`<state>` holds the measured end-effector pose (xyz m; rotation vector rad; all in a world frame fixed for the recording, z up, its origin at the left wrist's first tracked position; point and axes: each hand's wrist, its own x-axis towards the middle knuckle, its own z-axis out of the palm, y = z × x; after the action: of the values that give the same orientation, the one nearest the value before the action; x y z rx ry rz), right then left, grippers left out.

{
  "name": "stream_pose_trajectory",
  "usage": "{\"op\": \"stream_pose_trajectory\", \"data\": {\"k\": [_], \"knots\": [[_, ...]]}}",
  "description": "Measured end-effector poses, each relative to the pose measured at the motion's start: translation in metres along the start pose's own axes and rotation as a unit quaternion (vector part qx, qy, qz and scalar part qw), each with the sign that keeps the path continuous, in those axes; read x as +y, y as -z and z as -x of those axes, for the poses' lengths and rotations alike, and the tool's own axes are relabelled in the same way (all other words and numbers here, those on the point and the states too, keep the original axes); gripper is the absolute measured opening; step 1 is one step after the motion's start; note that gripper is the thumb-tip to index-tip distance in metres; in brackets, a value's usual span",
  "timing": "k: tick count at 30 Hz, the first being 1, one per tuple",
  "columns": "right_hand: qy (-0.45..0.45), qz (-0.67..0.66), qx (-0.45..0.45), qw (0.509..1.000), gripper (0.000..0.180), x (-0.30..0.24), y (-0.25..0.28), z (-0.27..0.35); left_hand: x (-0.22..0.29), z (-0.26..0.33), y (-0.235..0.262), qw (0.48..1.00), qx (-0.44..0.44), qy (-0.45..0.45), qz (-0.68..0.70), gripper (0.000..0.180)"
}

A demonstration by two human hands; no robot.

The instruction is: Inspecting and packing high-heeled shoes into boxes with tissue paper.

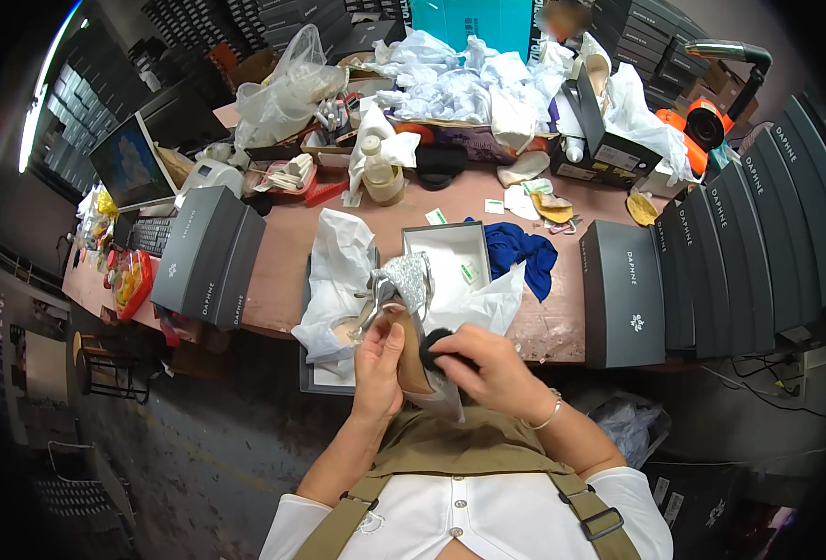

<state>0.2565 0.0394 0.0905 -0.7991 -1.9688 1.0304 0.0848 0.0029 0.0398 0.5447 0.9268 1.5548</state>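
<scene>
Close to my body, my left hand [378, 373] is closed around a silver glittery high-heeled shoe [413, 364], its tan inner or sole face showing. In my right hand [499, 369] a small black pad [434, 345] is pinched and pressed against the side of the shoe. Behind the shoe lies an open shoebox with a white inside [441, 247]. White tissue paper [334, 266] spreads out of a grey box part [307, 359] to the left, with part of another pale shoe [348, 330] in it. A dark blue cloth [521, 257] lies right of the box.
Grey shoeboxes stand at left [203, 252] and in a long row at right [623, 294]. Crumpled white paper [469, 79] is heaped at the back. A bottle in a cup [382, 177], yellow pads [555, 210], a monitor [133, 163] and an orange device [705, 121] surround the work area.
</scene>
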Motion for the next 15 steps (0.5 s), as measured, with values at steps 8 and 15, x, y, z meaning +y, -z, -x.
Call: {"op": "stream_pose_trajectory", "data": {"k": [8, 15], "knots": [[-0.089, -0.010, 0.143, 0.986, 0.017, 0.015, 0.053, 0.016, 0.008, -0.005, 0.001, 1.000, 0.016, 0.013, 0.013, 0.022], [-0.064, 0.096, 0.081, 0.990, 0.024, 0.052, 0.007, 0.011, 0.022, 0.005, -0.004, 0.996, -0.063, 0.053, -0.031, 0.047]]}}
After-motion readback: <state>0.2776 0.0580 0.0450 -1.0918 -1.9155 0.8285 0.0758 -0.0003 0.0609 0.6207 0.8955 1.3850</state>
